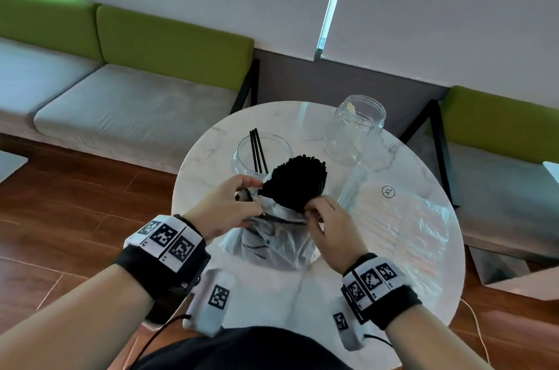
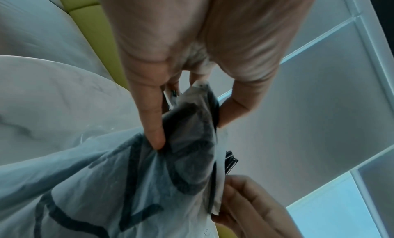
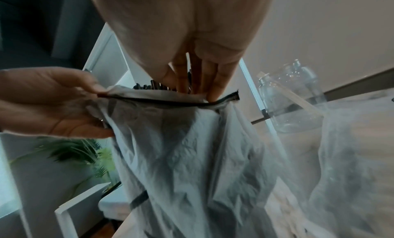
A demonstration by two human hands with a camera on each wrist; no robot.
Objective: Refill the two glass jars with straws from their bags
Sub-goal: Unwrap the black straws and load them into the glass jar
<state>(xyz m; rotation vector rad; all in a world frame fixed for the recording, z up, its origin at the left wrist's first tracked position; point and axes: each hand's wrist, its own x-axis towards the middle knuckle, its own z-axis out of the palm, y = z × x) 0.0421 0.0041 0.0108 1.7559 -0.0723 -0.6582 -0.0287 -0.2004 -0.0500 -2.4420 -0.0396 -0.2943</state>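
**Opening the black-straw bag over the table**

Nearest the body, the left hand [image 1: 225, 206] pinches the left edge of the bag [image 1: 272, 242] mouth, thumb and fingers curled on the plastic. The right hand [image 1: 328, 224] pinches the opposite edge, its fingers [image 3: 213, 83] reaching just inside the rim beside the straw ends. The bag hangs crumpled between both hands above the table [image 1: 272, 303].

The black straws [image 1: 298, 180] stand out of the open mouth as one dense bundle, tilted away toward the near jar [image 1: 261, 155], which holds only a few black straws. Judged step: free the bundle from the bag.

Procedure: keep both edges spread evenly so the mouth stays wide; push the plastic down along the bundle, not sideways, to avoid scattering straws. Grasp the bundle low and whole before moving it.

Beyond, the second bag [image 1: 393, 218] of pale straws lies flat at right. The far jar [image 1: 357, 130] stands behind it, nearly empty.
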